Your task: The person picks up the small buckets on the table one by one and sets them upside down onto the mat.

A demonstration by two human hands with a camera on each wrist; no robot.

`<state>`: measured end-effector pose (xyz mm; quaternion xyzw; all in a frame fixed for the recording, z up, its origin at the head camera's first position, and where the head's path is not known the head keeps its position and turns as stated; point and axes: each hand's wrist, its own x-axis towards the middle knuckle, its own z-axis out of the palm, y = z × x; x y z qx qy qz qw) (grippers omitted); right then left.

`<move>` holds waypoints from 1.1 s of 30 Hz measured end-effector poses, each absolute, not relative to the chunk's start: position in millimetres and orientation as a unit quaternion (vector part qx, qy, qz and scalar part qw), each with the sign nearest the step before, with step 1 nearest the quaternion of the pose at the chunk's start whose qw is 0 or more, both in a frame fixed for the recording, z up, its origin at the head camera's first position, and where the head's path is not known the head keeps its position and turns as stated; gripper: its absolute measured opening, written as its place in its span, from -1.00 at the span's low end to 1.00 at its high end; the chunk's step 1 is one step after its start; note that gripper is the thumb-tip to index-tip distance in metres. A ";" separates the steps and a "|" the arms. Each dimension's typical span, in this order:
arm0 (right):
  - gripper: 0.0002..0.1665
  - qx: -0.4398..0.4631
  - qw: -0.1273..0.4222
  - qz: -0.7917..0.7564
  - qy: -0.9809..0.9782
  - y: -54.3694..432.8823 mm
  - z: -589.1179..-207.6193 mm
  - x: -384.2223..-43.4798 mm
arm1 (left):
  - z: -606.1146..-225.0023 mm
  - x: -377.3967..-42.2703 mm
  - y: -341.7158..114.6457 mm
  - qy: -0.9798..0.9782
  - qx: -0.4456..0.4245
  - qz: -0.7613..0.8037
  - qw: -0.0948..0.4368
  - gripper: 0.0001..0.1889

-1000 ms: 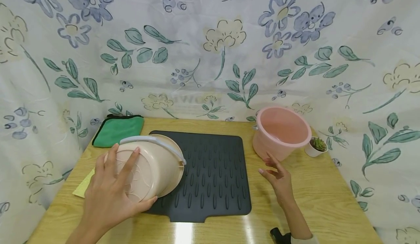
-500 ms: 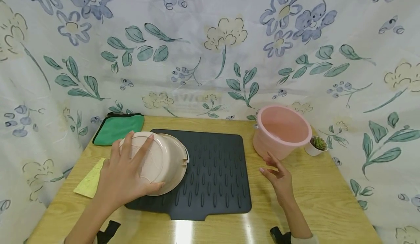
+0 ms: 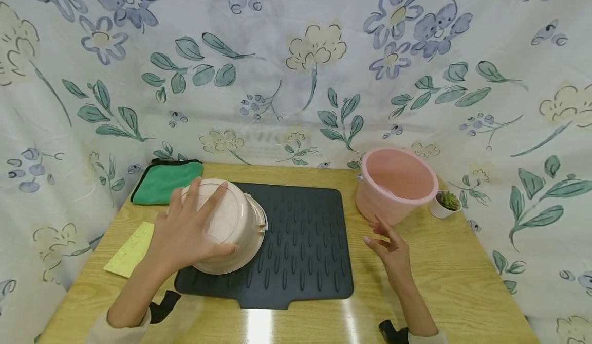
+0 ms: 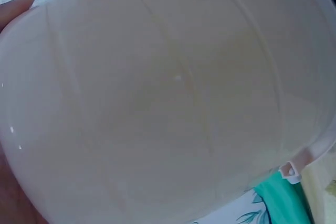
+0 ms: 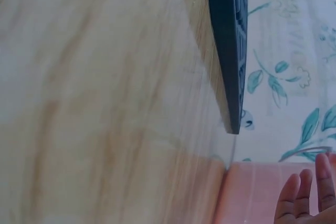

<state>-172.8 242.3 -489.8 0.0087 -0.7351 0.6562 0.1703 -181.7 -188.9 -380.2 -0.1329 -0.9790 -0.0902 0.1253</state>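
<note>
A flowered curtain (image 3: pixel 273 84) hung behind the wooden worktop (image 3: pixel 462 277), which carried a dark ribbed mat (image 3: pixel 305 236). Right of the mat stood the pink bucket (image 3: pixel 380 204); the cream bucket (image 3: pixel 237 220) was bottom up, tilted, over the mat's left part. A green cloth (image 3: pixel 165 183) lay beyond it. The left hand (image 3: pixel 187 233) gripped the cream bucket's base; the right hand (image 3: pixel 392 251), thumb and bent fingers apart, was near the pink bucket. A yellow cloth (image 3: pixel 130 251) lay left, a potted plant (image 3: pixel 445 205) far right.

Interior of the cream bucket (image 3: pixel 238 225) hidden, right hand (image 5: pixel 320 213) (palm mostly) cut off by right wrist view's edge
</note>
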 end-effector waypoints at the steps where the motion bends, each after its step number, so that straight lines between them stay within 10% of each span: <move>1: -0.31 0.011 0.171 0.657 -0.735 242.4 -490.0 -172.9 | -379.9 -183.8 -189.3 -0.979 -0.135 -0.090 0.120 0.31; 33: -0.29 -0.009 0.183 0.652 -0.736 247.3 -483.3 -176.9 | -373.3 -227.4 -187.4 -0.984 -0.129 -0.116 -0.038 0.29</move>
